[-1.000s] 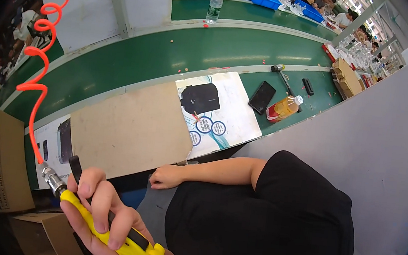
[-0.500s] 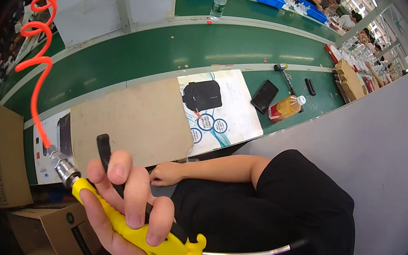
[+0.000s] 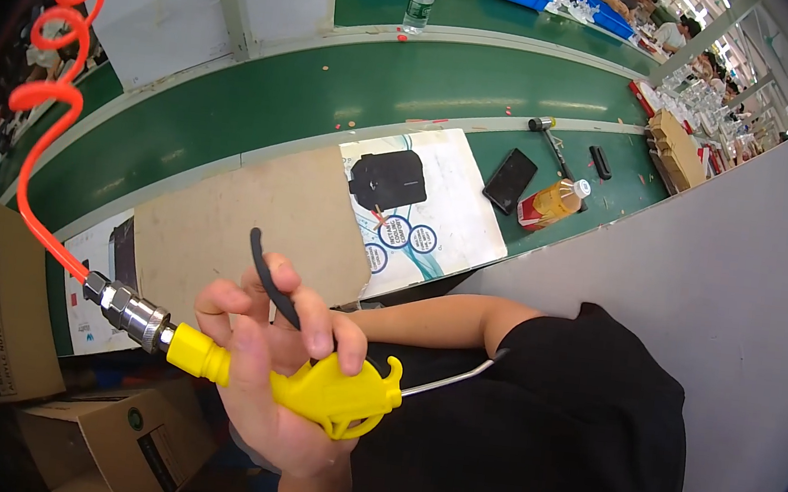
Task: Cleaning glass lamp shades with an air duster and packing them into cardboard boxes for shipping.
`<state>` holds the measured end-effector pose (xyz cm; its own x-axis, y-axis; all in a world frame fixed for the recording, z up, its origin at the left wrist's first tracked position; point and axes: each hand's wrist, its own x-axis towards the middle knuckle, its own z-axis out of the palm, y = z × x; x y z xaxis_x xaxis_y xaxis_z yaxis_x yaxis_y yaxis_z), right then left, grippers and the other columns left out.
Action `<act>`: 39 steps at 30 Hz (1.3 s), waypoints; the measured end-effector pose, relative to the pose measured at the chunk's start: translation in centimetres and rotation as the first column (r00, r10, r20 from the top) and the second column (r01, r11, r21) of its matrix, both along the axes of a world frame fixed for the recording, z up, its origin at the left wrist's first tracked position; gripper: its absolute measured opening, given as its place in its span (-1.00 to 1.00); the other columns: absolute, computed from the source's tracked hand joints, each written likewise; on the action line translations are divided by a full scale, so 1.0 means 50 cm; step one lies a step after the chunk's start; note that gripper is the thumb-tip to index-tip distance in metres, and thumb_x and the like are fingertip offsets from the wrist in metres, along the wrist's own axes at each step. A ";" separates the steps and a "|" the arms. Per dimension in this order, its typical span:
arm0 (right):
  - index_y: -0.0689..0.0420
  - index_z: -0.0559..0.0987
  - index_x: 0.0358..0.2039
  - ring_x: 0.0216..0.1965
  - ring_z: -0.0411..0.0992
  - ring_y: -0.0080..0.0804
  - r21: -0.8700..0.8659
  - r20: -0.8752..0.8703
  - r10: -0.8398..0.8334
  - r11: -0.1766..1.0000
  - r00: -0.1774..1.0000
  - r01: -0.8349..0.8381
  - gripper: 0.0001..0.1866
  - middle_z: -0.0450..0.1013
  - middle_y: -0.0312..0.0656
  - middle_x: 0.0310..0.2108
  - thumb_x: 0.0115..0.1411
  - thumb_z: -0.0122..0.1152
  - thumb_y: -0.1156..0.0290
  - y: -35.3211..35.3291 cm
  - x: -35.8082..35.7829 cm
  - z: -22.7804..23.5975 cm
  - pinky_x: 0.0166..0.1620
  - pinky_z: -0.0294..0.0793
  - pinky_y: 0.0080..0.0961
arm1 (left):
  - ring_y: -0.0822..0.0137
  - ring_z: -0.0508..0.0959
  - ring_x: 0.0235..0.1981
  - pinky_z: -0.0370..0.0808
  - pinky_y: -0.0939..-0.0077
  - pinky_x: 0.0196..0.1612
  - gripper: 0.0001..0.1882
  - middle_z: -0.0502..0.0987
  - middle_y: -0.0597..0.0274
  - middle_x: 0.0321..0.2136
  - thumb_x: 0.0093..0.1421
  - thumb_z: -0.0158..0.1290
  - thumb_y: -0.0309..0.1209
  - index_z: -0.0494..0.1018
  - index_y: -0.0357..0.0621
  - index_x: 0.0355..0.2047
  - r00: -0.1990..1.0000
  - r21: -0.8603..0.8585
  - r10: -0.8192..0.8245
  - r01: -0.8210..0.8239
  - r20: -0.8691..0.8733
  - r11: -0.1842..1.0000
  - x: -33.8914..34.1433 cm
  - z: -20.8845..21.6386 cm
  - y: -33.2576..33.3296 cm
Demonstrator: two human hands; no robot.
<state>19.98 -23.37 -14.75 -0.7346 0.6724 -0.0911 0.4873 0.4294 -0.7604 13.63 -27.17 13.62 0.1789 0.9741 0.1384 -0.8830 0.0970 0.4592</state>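
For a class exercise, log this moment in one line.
left hand: holds yellow air gun | right hand: hidden | red coiled hose: attached | black phone: beside drink bottle

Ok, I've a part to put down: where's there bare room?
The green strip between the cardboard and the water bottle is nearly bare. The cardboard's far side also looks bare; the left hand hides part of its near side. Crowded: right of the white panel, with phone, tool and drink bottle.
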 end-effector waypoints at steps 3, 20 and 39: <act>0.10 0.58 -0.43 -0.37 0.49 -0.03 0.073 0.016 -0.009 0.997 1.000 0.007 -0.73 0.53 -0.05 -0.47 0.16 0.07 0.18 0.001 -0.002 -0.029 -0.26 0.46 -0.19 | 0.38 0.39 -0.46 0.45 0.47 -0.54 -0.82 0.31 -0.03 -0.12 0.36 -0.20 -0.32 0.17 -0.07 -0.09 0.992 0.053 0.039 -0.033 -0.118 0.998 0.010 0.006 -0.005; 0.10 0.58 -0.41 -0.34 0.49 -0.04 0.000 0.018 0.024 1.000 1.000 -0.024 -0.73 0.53 -0.07 -0.44 0.17 0.06 0.18 -0.005 -0.006 0.007 -0.25 0.45 -0.17 | 0.39 0.29 -0.52 0.38 0.52 -0.67 -0.85 0.17 0.03 -0.22 0.37 -0.31 -0.40 0.06 -0.19 -0.13 0.920 -0.025 -0.264 0.283 0.290 0.959 -0.071 0.028 -0.045; 0.11 0.60 -0.31 -0.28 0.51 -0.06 -0.047 -0.017 0.035 0.998 0.999 -0.036 -0.71 0.55 -0.06 -0.37 0.20 0.04 0.18 -0.001 0.007 0.010 -0.18 0.47 -0.20 | 0.38 0.34 -0.56 0.46 0.51 -0.56 -0.83 0.27 -0.06 -0.23 0.26 -0.14 -0.49 0.19 -0.19 -0.16 0.982 -0.054 -0.138 0.132 -0.127 0.990 -0.169 -0.075 -0.028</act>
<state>20.34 -23.40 -14.26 -0.7597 0.6409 -0.1103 0.4600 0.4097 -0.7877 5.20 -28.58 9.87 0.3227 0.9444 0.0623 -0.7936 0.2342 0.5616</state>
